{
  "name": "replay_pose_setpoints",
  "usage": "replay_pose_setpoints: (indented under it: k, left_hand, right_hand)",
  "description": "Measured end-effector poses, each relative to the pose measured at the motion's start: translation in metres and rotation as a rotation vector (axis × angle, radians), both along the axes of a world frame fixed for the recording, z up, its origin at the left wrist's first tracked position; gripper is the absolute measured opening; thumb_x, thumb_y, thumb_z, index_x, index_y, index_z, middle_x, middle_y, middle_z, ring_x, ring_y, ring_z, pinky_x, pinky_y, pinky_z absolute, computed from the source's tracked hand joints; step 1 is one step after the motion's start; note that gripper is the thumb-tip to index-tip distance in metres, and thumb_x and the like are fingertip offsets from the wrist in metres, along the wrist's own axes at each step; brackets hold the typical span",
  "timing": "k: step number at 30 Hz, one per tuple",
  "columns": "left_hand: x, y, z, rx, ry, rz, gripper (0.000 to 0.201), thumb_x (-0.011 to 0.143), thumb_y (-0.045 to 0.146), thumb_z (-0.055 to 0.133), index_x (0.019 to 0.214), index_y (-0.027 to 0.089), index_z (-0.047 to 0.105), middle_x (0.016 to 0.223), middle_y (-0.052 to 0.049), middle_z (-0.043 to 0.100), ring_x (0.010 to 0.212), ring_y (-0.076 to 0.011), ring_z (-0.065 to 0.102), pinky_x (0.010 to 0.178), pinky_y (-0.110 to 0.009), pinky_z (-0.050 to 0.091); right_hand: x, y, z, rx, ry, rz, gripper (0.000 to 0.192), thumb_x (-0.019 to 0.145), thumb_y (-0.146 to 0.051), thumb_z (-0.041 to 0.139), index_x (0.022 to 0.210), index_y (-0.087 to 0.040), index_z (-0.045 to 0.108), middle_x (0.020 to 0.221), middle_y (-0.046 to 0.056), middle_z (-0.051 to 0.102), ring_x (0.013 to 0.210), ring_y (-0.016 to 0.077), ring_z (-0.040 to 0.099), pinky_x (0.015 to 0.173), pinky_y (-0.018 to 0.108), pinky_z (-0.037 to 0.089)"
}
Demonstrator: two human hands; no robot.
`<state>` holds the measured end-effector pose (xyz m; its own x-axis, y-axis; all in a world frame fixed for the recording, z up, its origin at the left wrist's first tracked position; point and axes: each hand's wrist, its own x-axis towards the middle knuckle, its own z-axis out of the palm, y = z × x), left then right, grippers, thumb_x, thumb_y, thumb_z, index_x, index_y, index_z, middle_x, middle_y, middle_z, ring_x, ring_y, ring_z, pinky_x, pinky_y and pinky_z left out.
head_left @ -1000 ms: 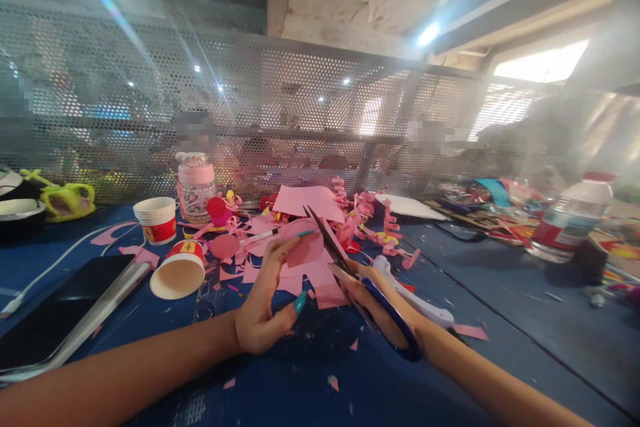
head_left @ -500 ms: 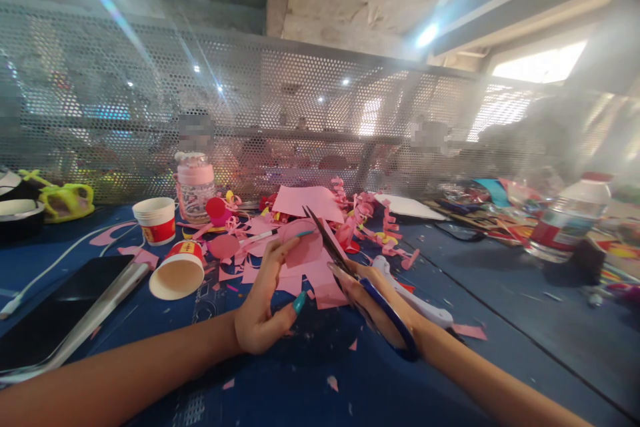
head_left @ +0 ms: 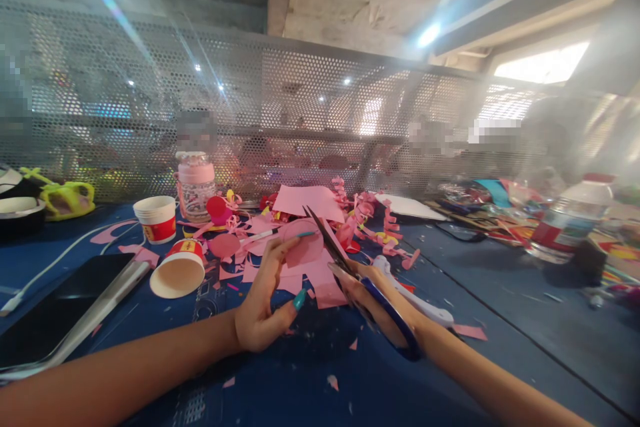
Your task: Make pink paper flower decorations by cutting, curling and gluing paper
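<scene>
In the head view, the left hand (head_left: 266, 310) has its thumb spread, index finger over a pink paper disc (head_left: 306, 252); hidden fingers leave its grip unclear. The right hand (head_left: 375, 293) grasps scissors (head_left: 334, 245) beside the disc, partly covering their handles.

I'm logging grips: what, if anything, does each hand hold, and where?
The right hand holds scissors by the blue handles. The left hand is at a paper circle; grip unclear.

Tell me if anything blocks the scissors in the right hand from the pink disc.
Nothing visible does. The scissors lie at the disc's right edge; whether they touch it, I can't tell. Nearest is a fingertip of the left hand, over the disc, just left of them.
</scene>
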<state>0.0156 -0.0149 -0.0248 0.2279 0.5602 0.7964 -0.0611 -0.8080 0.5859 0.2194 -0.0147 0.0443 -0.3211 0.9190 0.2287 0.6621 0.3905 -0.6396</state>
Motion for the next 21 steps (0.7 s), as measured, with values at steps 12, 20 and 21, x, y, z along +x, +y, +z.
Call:
replay_pose_setpoints:
  k: [12,20,21]
  left_hand:
    - [0.0014,0.0001,0.0025,0.000,-0.003,-0.015,0.067,0.079,0.028,0.054,0.140,0.021,0.027,0.144,-0.010,0.027,0.135,-0.0331,0.016,0.110,-0.052,0.008]
    - [0.0033,-0.0024,0.0083,-0.007,-0.010,-0.025,0.062,0.081,0.027,0.051,0.138,0.021,0.027,0.142,-0.011,0.028,0.134,-0.0318,0.019,0.109,-0.051,0.015]
    - [0.0034,-0.0025,0.0093,-0.004,-0.008,-0.030,0.061,0.082,0.027,0.050,0.138,0.021,0.027,0.141,-0.011,0.028,0.134,-0.0316,0.019,0.109,-0.051,0.015]
  right_hand:
    - [0.0018,0.0013,-0.0005,0.033,-0.080,0.048,0.053,0.082,-0.062,0.036,0.097,-0.019,0.064,0.066,0.005,0.058,0.074,0.0234,0.058,0.066,0.033,0.046]
    - [0.0004,0.0027,-0.0007,0.047,-0.075,0.118,0.055,0.083,-0.063,0.030,0.081,-0.016,0.059,0.069,0.005,0.055,0.071,0.0205,0.053,0.065,0.032,0.043]
    - [0.0004,0.0032,-0.0008,0.039,-0.080,0.126,0.055,0.084,-0.063,0.029,0.080,-0.016,0.058,0.064,0.003,0.052,0.065,0.0185,0.051,0.061,0.031,0.042]
